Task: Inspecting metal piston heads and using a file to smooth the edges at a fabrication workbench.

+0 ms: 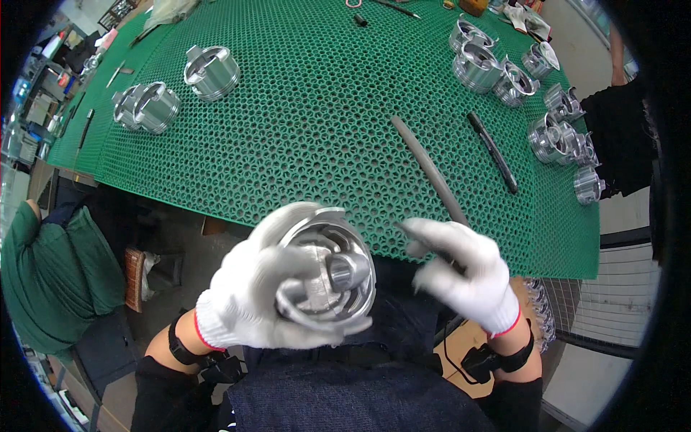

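My left hand [252, 288], in a white knit glove, is closed around a silver metal piston [344, 302]. Its hollow underside faces up, showing the pin bosses inside. To its right is my right hand [464, 270], gloved too and smeared by motion. Thumb and fingers are apart, pointing toward the piston without touching it; I make out nothing held between them. A grey tapered rod [428, 167] lies on the mat, its near end hidden behind my right hand. Beyond it rests a black marker-like stick [492, 151].
A green perforated mat [302, 144] covers the table. Pistons [157, 108] stand at the left, and another [211, 73] is nearby. Several more pistons [476, 65] line the right side. Green cloth [65, 266] is at the left below the table. A person's arm [617, 57] shows at the right.
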`<state>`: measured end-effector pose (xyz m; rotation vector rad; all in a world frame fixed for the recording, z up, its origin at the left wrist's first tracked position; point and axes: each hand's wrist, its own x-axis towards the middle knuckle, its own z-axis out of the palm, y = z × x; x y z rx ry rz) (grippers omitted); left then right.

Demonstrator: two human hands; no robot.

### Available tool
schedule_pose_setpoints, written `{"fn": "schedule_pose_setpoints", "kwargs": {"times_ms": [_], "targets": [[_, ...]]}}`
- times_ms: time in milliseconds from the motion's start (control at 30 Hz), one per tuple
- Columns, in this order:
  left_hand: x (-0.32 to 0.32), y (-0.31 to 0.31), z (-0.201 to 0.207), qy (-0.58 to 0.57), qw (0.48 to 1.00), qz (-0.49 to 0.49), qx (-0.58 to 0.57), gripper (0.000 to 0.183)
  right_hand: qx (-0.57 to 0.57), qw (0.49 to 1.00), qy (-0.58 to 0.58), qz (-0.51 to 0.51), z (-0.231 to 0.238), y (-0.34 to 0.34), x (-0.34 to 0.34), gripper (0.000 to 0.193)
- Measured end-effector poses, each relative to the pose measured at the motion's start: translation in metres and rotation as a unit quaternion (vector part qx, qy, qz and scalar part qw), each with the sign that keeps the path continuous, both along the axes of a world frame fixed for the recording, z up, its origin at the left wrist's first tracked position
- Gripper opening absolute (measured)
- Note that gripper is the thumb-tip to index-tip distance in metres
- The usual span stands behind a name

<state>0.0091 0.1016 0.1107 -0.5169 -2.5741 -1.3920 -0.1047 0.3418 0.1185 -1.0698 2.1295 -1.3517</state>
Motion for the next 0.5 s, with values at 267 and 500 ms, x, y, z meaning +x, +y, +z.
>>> {"fn": "schedule_pose_setpoints", "kwargs": {"times_ms": [267,500], "targets": [[0.001,0.025,-0.028,-0.337,0.659,-0.015,0.673,0.095,-0.13,0.923,-0.358,0.048,0.006,-0.011,-0.003,0.033],[0.008,0.033,-0.03,-0.404,0.572,-0.057,0.712,0.083,-0.041,0.99,0.126,0.042,0.028,0.005,-0.011,0.039]]}}
